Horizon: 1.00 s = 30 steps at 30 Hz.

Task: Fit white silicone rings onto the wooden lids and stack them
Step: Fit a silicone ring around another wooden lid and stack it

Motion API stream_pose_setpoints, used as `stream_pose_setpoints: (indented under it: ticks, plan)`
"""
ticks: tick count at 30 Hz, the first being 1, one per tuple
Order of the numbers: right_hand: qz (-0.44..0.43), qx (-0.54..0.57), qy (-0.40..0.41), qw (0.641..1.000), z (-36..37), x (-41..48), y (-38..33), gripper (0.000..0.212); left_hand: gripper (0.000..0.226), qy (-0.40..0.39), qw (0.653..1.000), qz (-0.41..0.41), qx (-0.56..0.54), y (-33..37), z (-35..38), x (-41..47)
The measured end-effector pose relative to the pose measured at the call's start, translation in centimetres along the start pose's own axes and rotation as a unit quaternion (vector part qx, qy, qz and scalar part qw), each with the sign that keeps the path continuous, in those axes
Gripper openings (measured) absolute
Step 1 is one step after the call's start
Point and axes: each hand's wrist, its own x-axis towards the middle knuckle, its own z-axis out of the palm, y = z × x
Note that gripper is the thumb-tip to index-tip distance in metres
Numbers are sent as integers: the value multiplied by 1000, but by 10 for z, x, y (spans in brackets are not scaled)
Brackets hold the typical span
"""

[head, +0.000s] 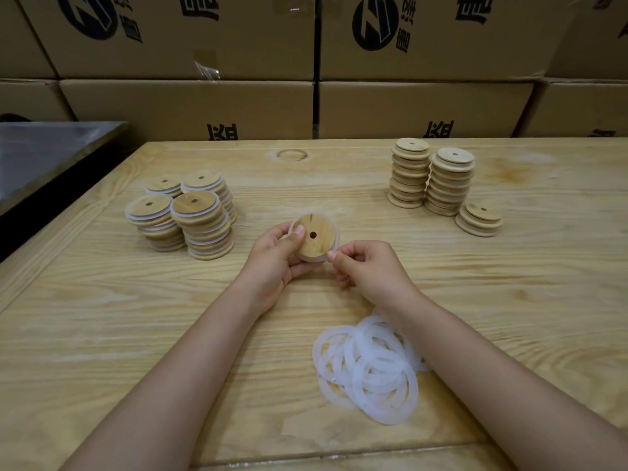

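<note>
Bare forearms run to the left hand [275, 263] and right hand [372, 271], nails short.

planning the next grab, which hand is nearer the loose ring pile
Right. The right hand, pinching the ring on the wooden lid, sits just beyond the pile of loose silicone rings; the left hand, gripping that lid, is farther off to the left.

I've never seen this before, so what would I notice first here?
The two hands in the middle: the left hand holds a wooden lid with a small hole, while the right hand pinches the white silicone ring at its edge. A loose pile of white rings lies beside the right forearm. Stacks of ringed lids stand far left, bare lids far right.
</note>
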Motion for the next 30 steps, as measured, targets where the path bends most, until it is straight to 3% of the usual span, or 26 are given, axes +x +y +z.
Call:
stream_pose_setpoints:
  ticks: [4,10,14,18,26,30]
  plan:
    - [32,95,28,995,3,1,3,16,36,4,1000,9,-4,-2,3,0]
    - [35,110,38,993,5,0,5,12,26,18,1000,22,-5,-5,4,0]
    - [59,83,-5,995,2,2,1,17,17,51,997,55,26,-8,7,-1]
    - [98,147,-50,983,-3,4,-5,15,5,55,994,82,45,-10,9,-1]
    - [56,171,7,984,7,-3,0,12,18,66,995,68,25,-11,12,2]
    - [66,206,29,976,6,-1,1,12,13,34,998,60,9,-11,14,0]
